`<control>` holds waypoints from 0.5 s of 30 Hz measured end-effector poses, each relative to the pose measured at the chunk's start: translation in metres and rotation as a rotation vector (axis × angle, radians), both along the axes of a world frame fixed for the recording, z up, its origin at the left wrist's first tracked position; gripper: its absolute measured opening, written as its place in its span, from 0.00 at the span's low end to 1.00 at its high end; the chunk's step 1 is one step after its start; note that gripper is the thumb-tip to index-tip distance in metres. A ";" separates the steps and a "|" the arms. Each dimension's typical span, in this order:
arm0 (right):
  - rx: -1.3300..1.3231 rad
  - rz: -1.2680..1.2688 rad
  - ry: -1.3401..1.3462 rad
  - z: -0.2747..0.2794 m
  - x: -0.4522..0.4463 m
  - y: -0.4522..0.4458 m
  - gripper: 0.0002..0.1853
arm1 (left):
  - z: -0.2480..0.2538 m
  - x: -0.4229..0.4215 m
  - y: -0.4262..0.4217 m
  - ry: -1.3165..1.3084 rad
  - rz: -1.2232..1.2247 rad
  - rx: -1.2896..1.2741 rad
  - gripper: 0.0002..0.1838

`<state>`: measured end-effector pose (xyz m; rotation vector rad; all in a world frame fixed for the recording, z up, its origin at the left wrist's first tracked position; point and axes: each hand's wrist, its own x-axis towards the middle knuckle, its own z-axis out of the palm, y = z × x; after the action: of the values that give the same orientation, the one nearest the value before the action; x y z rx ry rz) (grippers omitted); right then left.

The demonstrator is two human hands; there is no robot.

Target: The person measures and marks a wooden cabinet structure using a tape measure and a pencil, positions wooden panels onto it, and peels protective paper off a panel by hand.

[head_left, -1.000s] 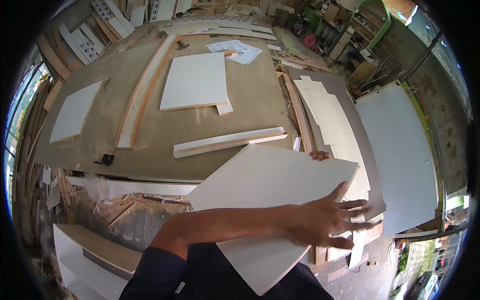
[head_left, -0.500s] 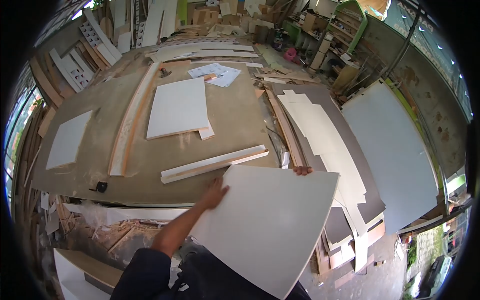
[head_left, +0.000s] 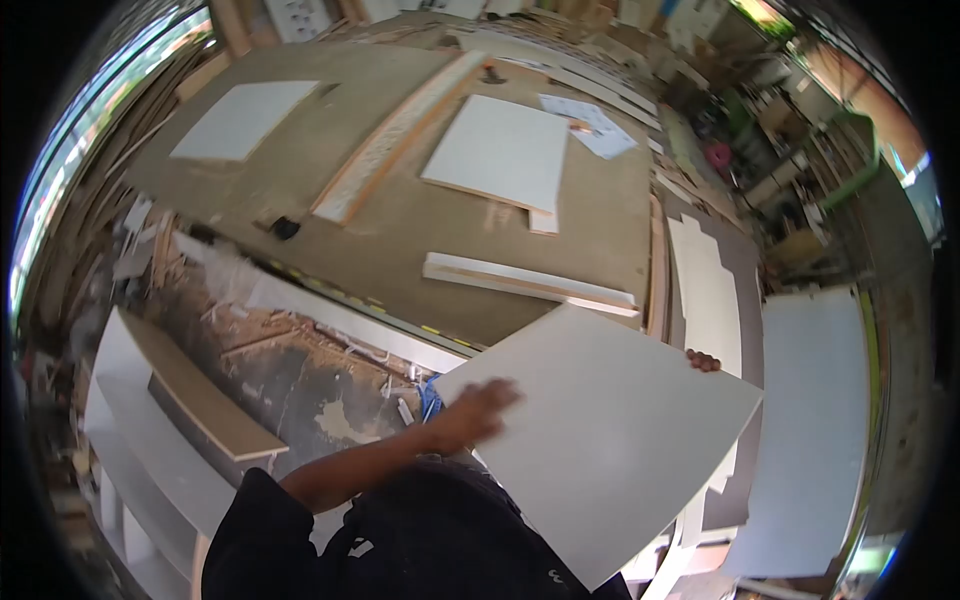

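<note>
A large white panel (head_left: 610,440) is tilted in front of my body, its far corner close to a long narrow white strip with a brown edge (head_left: 530,284). My right hand (head_left: 703,361) is wrapped over the panel's far right edge; only its fingertips show, the rest being hidden behind the panel. My left hand (head_left: 478,412) is over the panel's left part, blurred by motion, and whether it touches the surface cannot be made out.
The brown worktable (head_left: 400,270) bears a white board (head_left: 500,150), a smaller white board (head_left: 245,120), a long trough-like piece (head_left: 400,140), paper sheets (head_left: 597,127) and a black tape measure (head_left: 285,228). Wood scraps lie below its near edge. A pale blue-grey sheet (head_left: 810,430) stands right.
The camera view has turned. My left hand swept across the panel, then to its left corner, and is now back over its left part. My right hand keeps its hold on the far edge.
</note>
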<state>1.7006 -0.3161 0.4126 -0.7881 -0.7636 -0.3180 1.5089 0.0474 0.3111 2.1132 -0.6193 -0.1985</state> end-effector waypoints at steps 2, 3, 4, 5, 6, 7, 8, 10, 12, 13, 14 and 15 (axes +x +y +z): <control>-0.014 0.017 -0.008 0.007 0.004 0.007 0.23 | -0.101 -0.026 0.039 0.168 0.533 0.010 0.33; -0.024 0.033 -0.012 0.011 0.005 0.014 0.23 | -0.165 -0.040 0.057 0.191 0.756 0.014 0.32; -0.033 0.038 -0.017 0.016 0.007 0.019 0.23 | -0.204 -0.056 0.085 0.630 0.700 -0.125 0.28; -0.044 0.039 -0.018 0.022 0.009 0.028 0.23 | -0.223 -0.078 0.097 0.840 0.665 -0.233 0.27; -0.061 0.048 -0.019 0.025 0.010 0.038 0.23 | -0.242 -0.101 0.108 1.052 0.640 -0.315 0.25; -0.077 0.021 -0.027 0.032 0.012 0.048 0.23 | -0.255 -0.130 0.102 0.800 0.571 -0.326 0.22; -0.113 -0.042 -0.041 0.039 0.014 0.058 0.23 | -0.253 -0.153 0.099 0.516 0.573 -0.259 0.21; -0.271 -0.501 -0.314 0.042 0.017 0.088 0.25 | -0.228 -0.200 0.081 -0.085 0.696 0.028 0.20; -0.341 -0.839 -0.295 0.076 -0.026 0.149 0.23 | -0.107 -0.236 0.070 0.349 1.043 -0.533 0.33; -0.382 -0.938 -0.247 0.093 -0.055 0.184 0.22 | -0.075 -0.253 0.072 0.227 1.081 -0.479 0.42; -0.416 -0.972 -0.201 0.111 -0.087 0.220 0.23 | -0.047 -0.270 0.069 0.188 1.126 -0.729 0.49; -0.253 -0.776 0.088 0.139 -0.141 0.274 0.23 | -0.022 -0.287 0.076 0.049 1.132 -0.659 0.53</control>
<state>1.5600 -0.0426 0.5517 -1.3186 -0.3881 -0.8852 1.2224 0.1237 0.2891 1.5117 0.5349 0.5188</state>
